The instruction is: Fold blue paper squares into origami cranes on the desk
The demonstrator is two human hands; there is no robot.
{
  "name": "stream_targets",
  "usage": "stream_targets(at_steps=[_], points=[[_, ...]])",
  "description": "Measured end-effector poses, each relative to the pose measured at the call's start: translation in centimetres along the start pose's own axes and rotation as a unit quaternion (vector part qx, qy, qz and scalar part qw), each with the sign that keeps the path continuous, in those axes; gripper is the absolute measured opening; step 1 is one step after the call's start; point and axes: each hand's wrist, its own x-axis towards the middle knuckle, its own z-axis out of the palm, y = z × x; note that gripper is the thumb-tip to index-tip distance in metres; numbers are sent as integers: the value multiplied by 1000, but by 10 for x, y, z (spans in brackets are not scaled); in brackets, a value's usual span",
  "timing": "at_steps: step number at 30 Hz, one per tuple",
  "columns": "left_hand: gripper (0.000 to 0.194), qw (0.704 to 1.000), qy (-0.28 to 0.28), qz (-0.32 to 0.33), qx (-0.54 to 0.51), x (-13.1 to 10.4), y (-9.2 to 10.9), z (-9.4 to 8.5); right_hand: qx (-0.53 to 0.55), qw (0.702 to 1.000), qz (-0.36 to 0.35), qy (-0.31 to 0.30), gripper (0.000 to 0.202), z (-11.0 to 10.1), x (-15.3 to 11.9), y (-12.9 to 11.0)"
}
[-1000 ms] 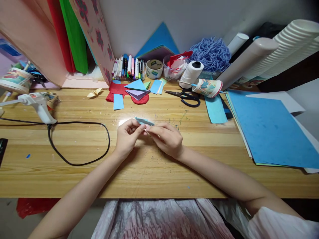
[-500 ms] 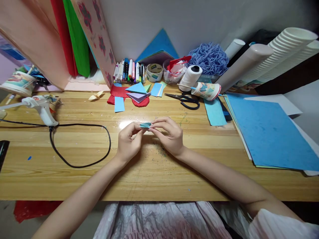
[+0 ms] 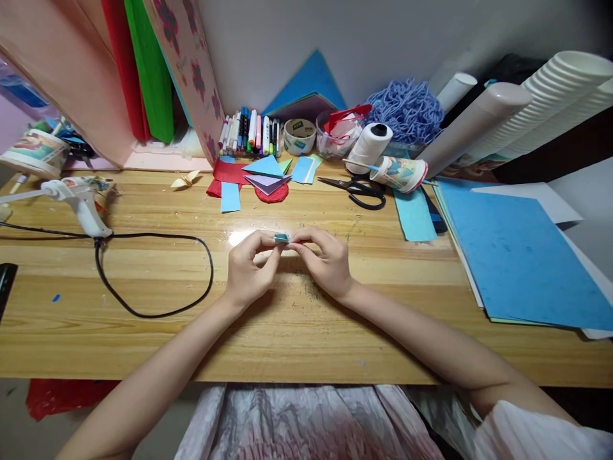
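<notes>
A small folded piece of teal paper (image 3: 281, 237) is held above the middle of the wooden table. My left hand (image 3: 251, 265) pinches its left side between thumb and forefinger. My right hand (image 3: 325, 259) closes its thumb and forefinger on the paper's right end. The fingertips cover much of the paper, so its full shape is hidden. Beyond the hands lie blue and purple folded papers (image 3: 268, 184) on red pieces, and a light blue paper strip (image 3: 230, 197).
To the left a white glue gun (image 3: 83, 207) rests with its black cord (image 3: 211, 255) looped on the table. Black scissors (image 3: 359, 191) lie at the back, beside a printed paper cup (image 3: 401, 174). Large blue sheets (image 3: 536, 255) are stacked right. Markers (image 3: 251, 134) stand along the wall.
Less of the teal paper shows between the fingers now, and it sits slightly farther right. My right hand's fingers have curled in closer to it.
</notes>
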Motion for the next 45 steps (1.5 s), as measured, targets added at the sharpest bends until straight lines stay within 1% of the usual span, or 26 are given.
stream_targets(at_steps=[2,5,7,9,11,13,15,18,20,22,24,28,30,32,35,39,42,45], points=[[3,1000,-1,13,18,0,0,-1,58,995,79,-1,7,1,2,-1],[4,999,-1,13,30,1,0,-1,150,972,182,-6,17,1,6,-1],[5,999,0,11,34,0,-1,-1,180,957,224,-26,20,1,11,1],[6,1000,1,1,31,0,-1,-1,200,945,252,-57,24,0,15,3],[8,999,-6,-30,10,0,-2,0,231,930,269,-97,27,-1,18,5],[10,996,-15,-79,-33,2,-3,1,273,910,282,-131,29,-2,19,7],[14,988,-18,-129,-82,5,-3,1,301,899,292,-125,30,-2,19,8],[21,971,-27,-194,-140,12,-3,0,303,896,311,-95,35,-2,18,9],[24,959,-35,-228,-164,15,-3,-1,304,890,325,-102,40,-2,17,11],[26,953,-37,-247,-174,16,-3,-1,306,885,332,-110,41,-2,16,12],[26,950,-39,-254,-178,15,-3,-1,301,889,331,-100,40,-1,15,13],[29,948,-21,-248,-199,13,-3,2,284,906,308,-64,38,1,13,11],[35,948,-11,-242,-205,12,-1,2,280,909,303,-63,38,2,13,11],[38,950,-12,-241,-199,12,0,1,281,907,307,-70,39,1,14,12],[38,948,-28,-252,-190,14,0,-2,284,902,314,-81,40,0,13,14],[36,940,-77,-266,-199,16,-5,-5,282,903,312,-93,41,-1,11,16],[30,942,-109,-245,-204,16,-9,-6,275,914,285,-86,38,-1,8,17],[24,945,-123,-217,-209,15,-11,-7,266,927,251,-87,31,0,7,18]])
